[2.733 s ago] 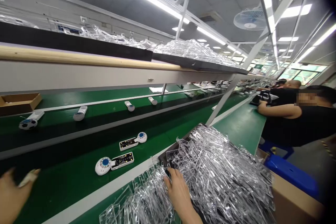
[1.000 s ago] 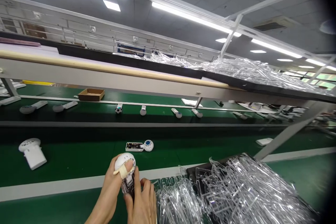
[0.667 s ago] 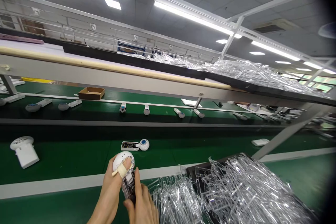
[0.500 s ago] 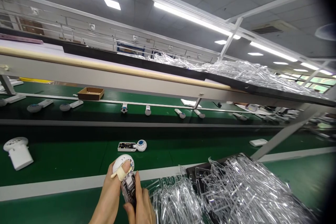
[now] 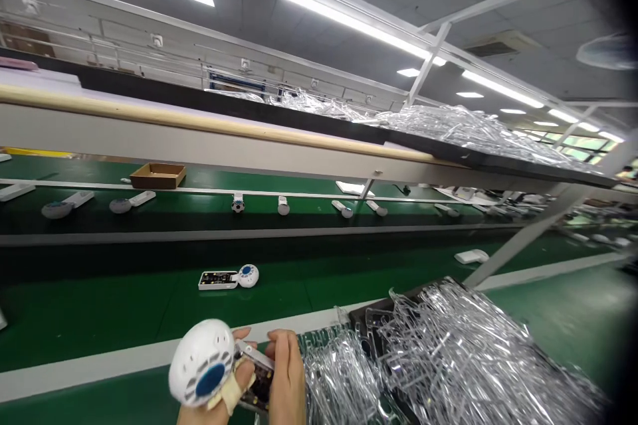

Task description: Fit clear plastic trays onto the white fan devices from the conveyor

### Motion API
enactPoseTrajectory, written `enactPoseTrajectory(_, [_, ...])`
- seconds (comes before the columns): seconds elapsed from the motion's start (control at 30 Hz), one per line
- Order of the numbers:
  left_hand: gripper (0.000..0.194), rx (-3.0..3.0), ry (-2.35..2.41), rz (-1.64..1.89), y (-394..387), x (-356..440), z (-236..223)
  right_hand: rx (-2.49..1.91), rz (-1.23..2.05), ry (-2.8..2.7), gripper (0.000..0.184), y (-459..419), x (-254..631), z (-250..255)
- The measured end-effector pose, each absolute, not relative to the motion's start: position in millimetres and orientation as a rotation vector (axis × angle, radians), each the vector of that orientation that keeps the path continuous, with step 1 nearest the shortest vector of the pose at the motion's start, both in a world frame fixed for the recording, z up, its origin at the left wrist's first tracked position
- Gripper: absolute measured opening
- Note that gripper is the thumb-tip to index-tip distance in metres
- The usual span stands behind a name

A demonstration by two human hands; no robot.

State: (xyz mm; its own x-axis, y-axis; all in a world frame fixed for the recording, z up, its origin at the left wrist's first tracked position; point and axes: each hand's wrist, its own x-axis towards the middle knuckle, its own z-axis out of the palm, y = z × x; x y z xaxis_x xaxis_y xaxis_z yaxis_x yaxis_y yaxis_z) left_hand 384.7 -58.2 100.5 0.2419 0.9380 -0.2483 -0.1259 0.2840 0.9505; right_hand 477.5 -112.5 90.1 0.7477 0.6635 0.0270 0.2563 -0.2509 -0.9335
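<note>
A white handheld fan is held low in front of me, its round head to the left with a blue centre. Its handle is uncovered, and a dark circuit board shows inside. My left hand grips the fan near its neck; pale tape wraps the thumb. My right hand is closed around the far end of the handle, its fingertips on the edge. Beyond my hands, another opened fan lies on the green belt with its board facing up.
Piles of clear plastic pieces lie to the right of my hands, partly on a black tray. A shelf with more clear pieces crosses above the belt. Behind are a brown box and several fans. A slanted post stands at right.
The held fan has turned, so its head points left and shows its blue centre closer to me. The opened fan on the belt appears further left, and the white fan at far left has nearly left view.
</note>
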Motion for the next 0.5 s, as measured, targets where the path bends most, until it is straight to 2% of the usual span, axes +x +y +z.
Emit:
enactPoseTrajectory(0.1, [0.076,0.967,1.086,0.863,-54.1,379.9,76.5,-1.815,0.388,-0.721,0.052,-106.8,475.4,91.6])
enactPoseTrajectory(0.2, [0.066,0.878,1.08,0.82,-51.2,377.0,50.0,-1.845,0.28,-0.795,0.052,-101.0,467.9,77.3])
enactPoseTrajectory(0.33, [0.059,0.867,1.152,0.752,-41.6,376.0,35.3,-1.957,0.328,-0.859,0.052,-93.4,460.8,49.7])
enactPoseTrajectory(0.5, [0.058,0.987,1.388,0.678,39.4,351.2,44.1,-2.049,0.387,-1.047,0.031,-115.4,496.7,53.4])
